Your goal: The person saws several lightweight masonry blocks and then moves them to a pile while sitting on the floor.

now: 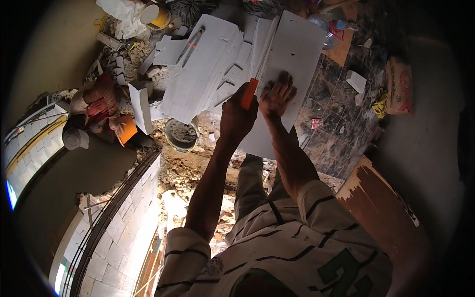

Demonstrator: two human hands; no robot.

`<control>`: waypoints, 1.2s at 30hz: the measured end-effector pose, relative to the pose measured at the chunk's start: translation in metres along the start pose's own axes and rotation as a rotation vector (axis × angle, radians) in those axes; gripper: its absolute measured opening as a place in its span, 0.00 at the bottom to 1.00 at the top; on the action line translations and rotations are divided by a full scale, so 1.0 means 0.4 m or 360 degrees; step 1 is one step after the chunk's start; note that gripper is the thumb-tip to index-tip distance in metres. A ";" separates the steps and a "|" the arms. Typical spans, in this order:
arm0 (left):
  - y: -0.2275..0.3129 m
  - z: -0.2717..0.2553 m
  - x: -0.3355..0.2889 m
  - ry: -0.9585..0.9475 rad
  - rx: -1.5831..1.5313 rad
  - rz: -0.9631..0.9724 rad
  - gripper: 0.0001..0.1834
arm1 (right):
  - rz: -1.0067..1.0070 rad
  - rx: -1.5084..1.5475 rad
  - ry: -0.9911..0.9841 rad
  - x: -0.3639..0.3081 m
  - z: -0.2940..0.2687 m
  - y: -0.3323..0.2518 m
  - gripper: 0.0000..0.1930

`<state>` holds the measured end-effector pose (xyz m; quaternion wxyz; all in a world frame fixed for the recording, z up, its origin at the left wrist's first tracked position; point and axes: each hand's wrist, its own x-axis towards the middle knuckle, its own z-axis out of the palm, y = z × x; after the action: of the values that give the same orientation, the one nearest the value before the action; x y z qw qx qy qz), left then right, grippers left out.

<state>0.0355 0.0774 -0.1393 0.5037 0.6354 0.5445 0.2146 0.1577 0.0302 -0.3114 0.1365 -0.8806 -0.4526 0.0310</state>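
Observation:
My left hand (pixel 238 115) is closed round the orange handle of a handsaw (pixel 250 94). Its thin blade appears nearly edge-on, running away from me beside a light grey block (pixel 296 47); the teeth cannot be made out. My right hand (pixel 278 95) lies flat on the block's top face, fingers stretched and spread. To the left of the block, another pale slab (pixel 204 64) lies covered in light dust, with a long thin dark tool (pixel 192 47) near its far left edge.
A bucket of grey mortar (pixel 182 134) stands left of my hands. Further left a co-worker (pixel 99 106) crouches, holding an orange flat tool (pixel 127 130) beside an upright white block (pixel 141 108). Rubble (pixel 133 57) lies behind. Right are dusty dark tiles (pixel 329 109) and a paper sack (pixel 399 86).

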 end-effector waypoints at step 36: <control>0.158 0.177 -0.791 0.0806 0.0029 -0.1503 0.13 | 0.0367 0.1232 -0.1762 0.912 0.001 0.380 0.44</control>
<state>0.0240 -0.2324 -0.0252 0.3927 0.2539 0.8775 0.1064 0.4924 0.2402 -0.3274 0.1858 -0.6654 -0.3154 0.6506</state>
